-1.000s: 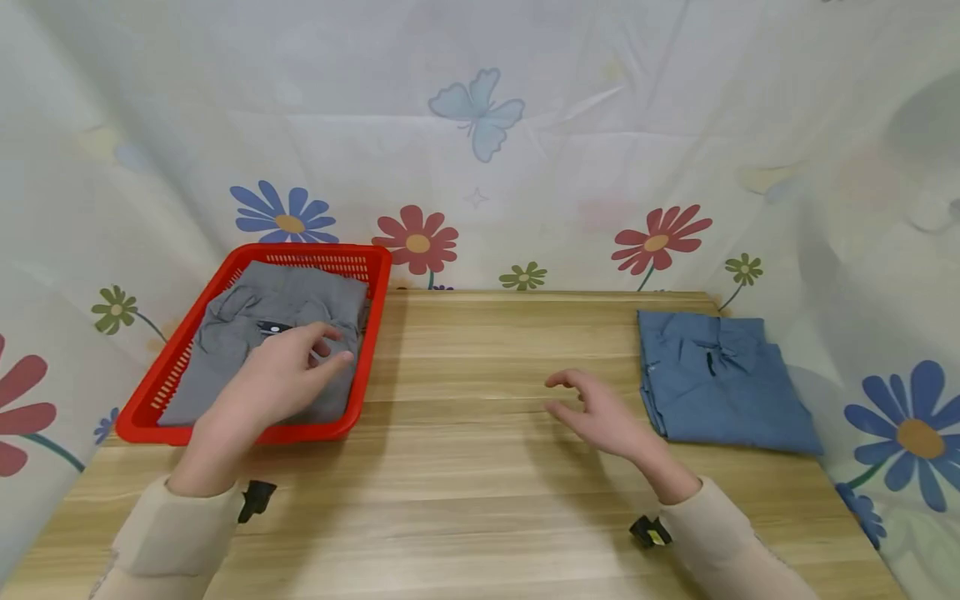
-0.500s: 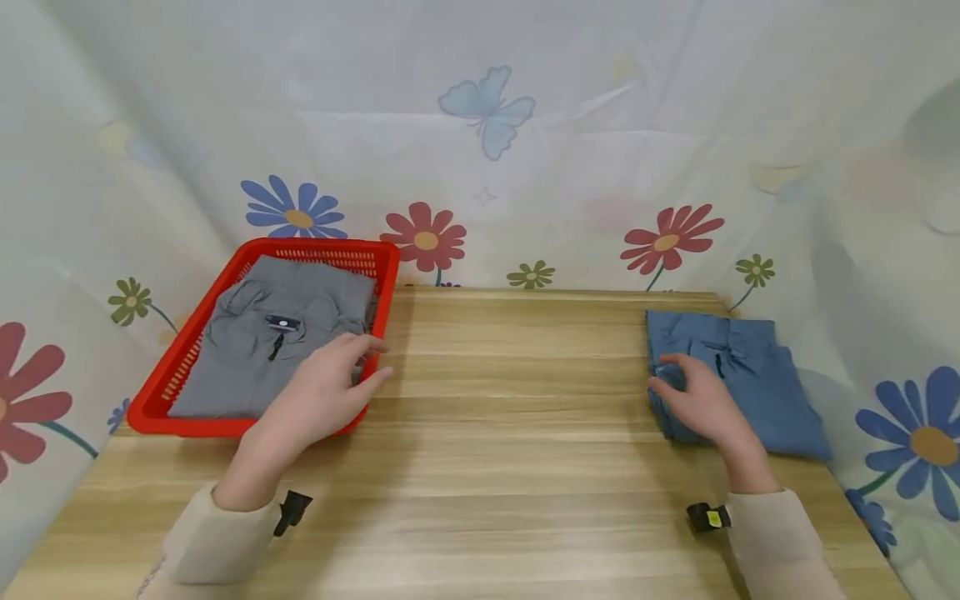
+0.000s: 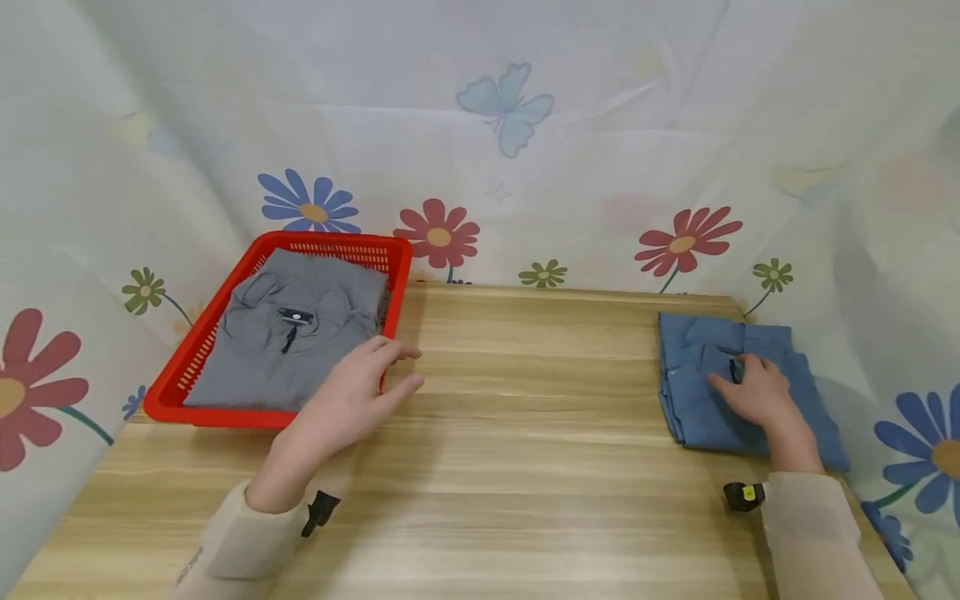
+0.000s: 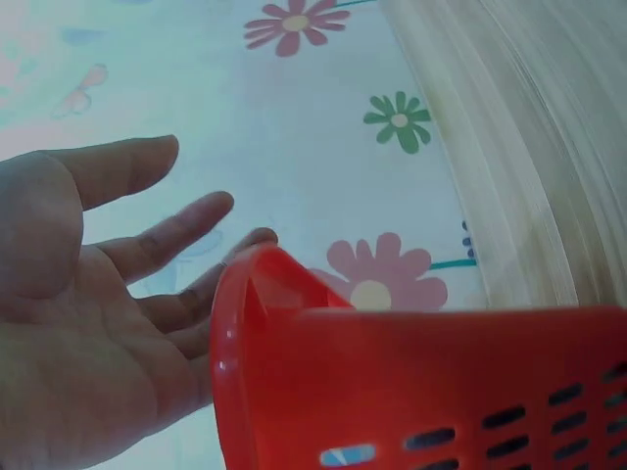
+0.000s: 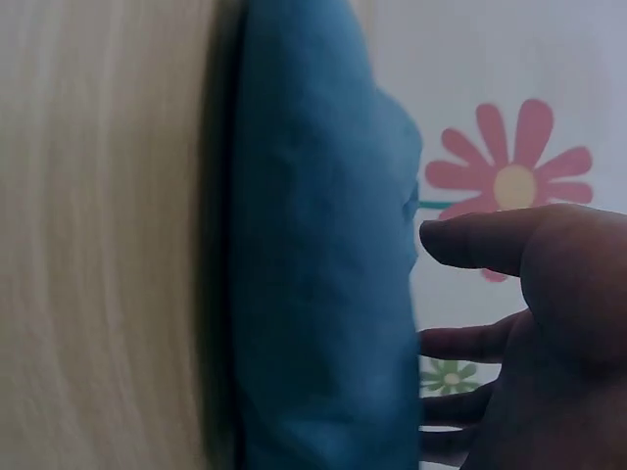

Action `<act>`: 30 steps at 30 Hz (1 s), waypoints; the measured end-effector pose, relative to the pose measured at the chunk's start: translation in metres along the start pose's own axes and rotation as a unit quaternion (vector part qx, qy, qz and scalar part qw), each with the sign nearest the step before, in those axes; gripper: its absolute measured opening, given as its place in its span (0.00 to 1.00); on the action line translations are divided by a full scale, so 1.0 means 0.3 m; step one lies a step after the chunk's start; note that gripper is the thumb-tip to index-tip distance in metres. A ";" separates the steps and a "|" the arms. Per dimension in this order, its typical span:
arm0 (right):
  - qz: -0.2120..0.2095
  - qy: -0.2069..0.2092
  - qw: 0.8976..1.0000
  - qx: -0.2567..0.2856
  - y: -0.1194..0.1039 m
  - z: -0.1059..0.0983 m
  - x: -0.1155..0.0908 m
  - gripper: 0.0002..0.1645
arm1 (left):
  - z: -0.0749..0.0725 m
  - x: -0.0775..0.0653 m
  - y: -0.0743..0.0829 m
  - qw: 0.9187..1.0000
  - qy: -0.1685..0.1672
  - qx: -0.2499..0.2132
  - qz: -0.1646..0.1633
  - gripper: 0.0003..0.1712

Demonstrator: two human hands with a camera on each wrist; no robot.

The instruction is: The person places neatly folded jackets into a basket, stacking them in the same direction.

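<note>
At the right of the head view lies a folded blue garment (image 3: 705, 408), with my right hand (image 3: 761, 392) over its upper face. In the right wrist view, thumb and fingers of that hand reach to the garment's (image 5: 323, 274) top surface, spread apart. My left hand (image 3: 360, 392) hovers over the near right corner of a red plastic basket (image 3: 217, 419), thumb and fingers apart and holding nothing. The left wrist view has its relaxed fingers (image 4: 176, 240) beside the basket's rim. Inside the basket rests a folded grey garment (image 3: 262, 367) with a dark label and a small black tag at its collar.
Both garments and the basket are on a wood-grain table (image 3: 525, 467). A white curtain (image 3: 600, 158) printed with flowers and a butterfly rises behind the table and along its sides. A small black camera mount sits at each wrist.
My right hand has moved right from the middle of the table to above the blue garment. My left hand has drawn from over the grey garment toward the basket's right side.
</note>
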State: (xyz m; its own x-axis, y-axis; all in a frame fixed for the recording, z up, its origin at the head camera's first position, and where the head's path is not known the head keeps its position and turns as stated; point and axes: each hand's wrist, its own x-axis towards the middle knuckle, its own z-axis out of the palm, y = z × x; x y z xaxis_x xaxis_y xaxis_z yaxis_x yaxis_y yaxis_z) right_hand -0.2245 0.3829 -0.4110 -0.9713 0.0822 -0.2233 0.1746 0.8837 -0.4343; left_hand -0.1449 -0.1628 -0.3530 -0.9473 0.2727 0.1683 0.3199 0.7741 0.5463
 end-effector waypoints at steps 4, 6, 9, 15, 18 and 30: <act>0.015 -0.020 1.000 -0.010 0.027 0.003 0.026 0.50 | 0.008 0.001 0.005 0.999 -0.006 -0.037 0.022 0.20; 0.014 -0.035 0.999 -0.015 0.037 0.008 0.034 0.50 | 0.013 0.002 0.009 0.998 -0.013 -0.054 0.031 0.20; 0.011 -0.052 0.998 -0.023 0.045 0.016 0.043 0.51 | 0.021 0.003 0.015 0.996 -0.027 -0.075 0.039 0.20; -0.004 -0.049 0.998 -0.027 0.036 0.024 0.050 0.48 | 0.032 0.007 0.022 0.991 -0.051 -0.111 0.047 0.19; -0.014 -0.047 0.998 -0.027 0.024 0.027 0.047 0.47 | 0.037 0.011 0.024 0.989 -0.061 -0.123 0.050 0.19; -0.044 -0.040 0.998 -0.033 -0.059 0.060 0.045 0.43 | 0.079 0.027 0.028 0.983 -0.099 -0.148 0.042 0.20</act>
State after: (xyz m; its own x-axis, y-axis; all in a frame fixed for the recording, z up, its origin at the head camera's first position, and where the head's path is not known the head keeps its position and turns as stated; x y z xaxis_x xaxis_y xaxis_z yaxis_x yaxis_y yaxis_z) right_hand -0.2379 0.3599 -0.4220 -0.9660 -0.0315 -0.2567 0.0760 0.9141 -0.3984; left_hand -0.1495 -0.1405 -0.3663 -0.8862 0.4571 0.0753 0.3492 0.5523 0.7570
